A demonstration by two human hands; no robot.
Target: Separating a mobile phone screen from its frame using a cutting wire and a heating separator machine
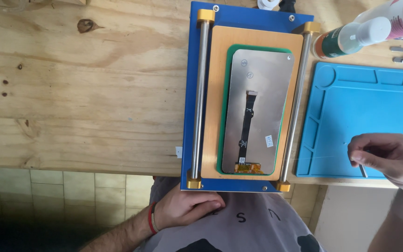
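The left hand (187,207) lies against the person's shirt at the near edge of the blue plate (190,93), fingers curled loosely inward and holding nothing. Its wrist, with a red band (151,218), comes in from the lower left, and the forearm slants up toward the plate's near corner.

Just beyond that hand, on the plate, the screen (257,109) lies back side up on a green mat (223,140) over an orange pad (215,93), between two steel rods (198,98). A black flex cable (246,123) runs down the middle of the screen to a small connector at the near end.

To the right of the screen, the right hand (388,158) hovers over the near part of the blue work mat (350,116), well apart from the left hand. Its fingers are pinched shut on a thin metal tool (363,170), whose tip points down and toward the person; a fine wire (323,157) seems to stretch from the pinch back toward the plate, though it is too faint to be sure. Beyond this hand lies a bottle (350,37) on its side.

Judging from this, the work goes best if the left hand braces the plate at its near edge so it cannot slide, while the right keeps the wire taut and level with the screen, clear of the flex cable.
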